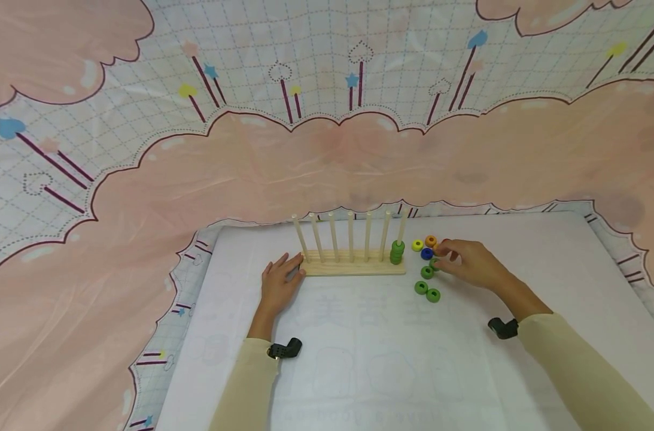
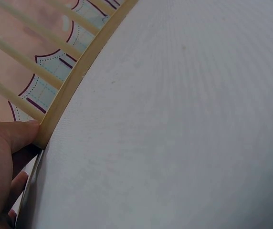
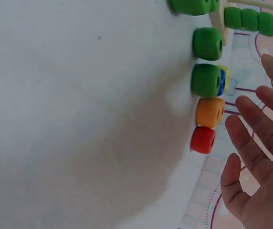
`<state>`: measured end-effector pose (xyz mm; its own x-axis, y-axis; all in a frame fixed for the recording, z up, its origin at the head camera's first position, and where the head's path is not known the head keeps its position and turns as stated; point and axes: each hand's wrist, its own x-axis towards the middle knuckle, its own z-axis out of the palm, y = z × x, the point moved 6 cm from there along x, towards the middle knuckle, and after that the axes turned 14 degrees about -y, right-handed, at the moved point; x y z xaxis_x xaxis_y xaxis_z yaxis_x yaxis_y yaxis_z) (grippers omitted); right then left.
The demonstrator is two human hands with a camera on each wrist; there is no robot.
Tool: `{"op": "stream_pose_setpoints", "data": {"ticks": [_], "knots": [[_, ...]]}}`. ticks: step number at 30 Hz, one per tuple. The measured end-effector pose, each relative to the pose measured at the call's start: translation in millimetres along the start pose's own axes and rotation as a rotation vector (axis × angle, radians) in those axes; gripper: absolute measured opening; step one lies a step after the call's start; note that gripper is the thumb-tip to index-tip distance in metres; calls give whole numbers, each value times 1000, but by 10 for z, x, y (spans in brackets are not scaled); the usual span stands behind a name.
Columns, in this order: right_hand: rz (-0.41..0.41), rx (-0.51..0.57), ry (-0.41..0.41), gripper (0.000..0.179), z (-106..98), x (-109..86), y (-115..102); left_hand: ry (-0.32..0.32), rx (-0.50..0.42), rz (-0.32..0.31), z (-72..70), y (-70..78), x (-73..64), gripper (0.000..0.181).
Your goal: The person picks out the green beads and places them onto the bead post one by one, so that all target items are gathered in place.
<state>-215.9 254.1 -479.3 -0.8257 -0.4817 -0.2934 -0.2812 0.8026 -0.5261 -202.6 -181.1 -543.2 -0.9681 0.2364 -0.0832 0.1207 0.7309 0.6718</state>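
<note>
A wooden rack [image 1: 353, 269] with several upright pegs stands on the table, also visible in the left wrist view. Several green beads [image 1: 397, 252] are stacked on its rightmost peg. My left hand [image 1: 279, 284] holds the rack's left end, its thumb [image 2: 24, 132] against the corner of the base. Over the loose beads at the rack's right hovers my right hand [image 1: 469, 262], fingers spread and nothing held. Below it lie a green bead [image 3: 206, 80], an orange bead [image 3: 209, 112] and a red bead [image 3: 203, 140].
A yellow bead [image 1: 417, 245] and a blue bead [image 1: 426, 254] lie between the rack and my right hand. Nearer me are more green beads [image 1: 433, 295]. The white tabletop [image 1: 359, 359] meets a patterned cloth [image 1: 359, 161] at the back.
</note>
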Motion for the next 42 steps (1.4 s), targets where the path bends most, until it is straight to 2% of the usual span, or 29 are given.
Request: {"op": "stream_pose_setpoints", "data": {"ticks": [15, 29, 42], "knots": [[34, 27, -28, 38, 150, 29, 197, 1, 9, -5, 14, -37, 20, 44], [42, 6, -62, 41, 200, 111, 231, -3, 4, -9, 19, -44, 22, 45], [34, -11, -42, 37, 201, 135, 217, -7, 2, -6, 6, -17, 8, 44]]}}
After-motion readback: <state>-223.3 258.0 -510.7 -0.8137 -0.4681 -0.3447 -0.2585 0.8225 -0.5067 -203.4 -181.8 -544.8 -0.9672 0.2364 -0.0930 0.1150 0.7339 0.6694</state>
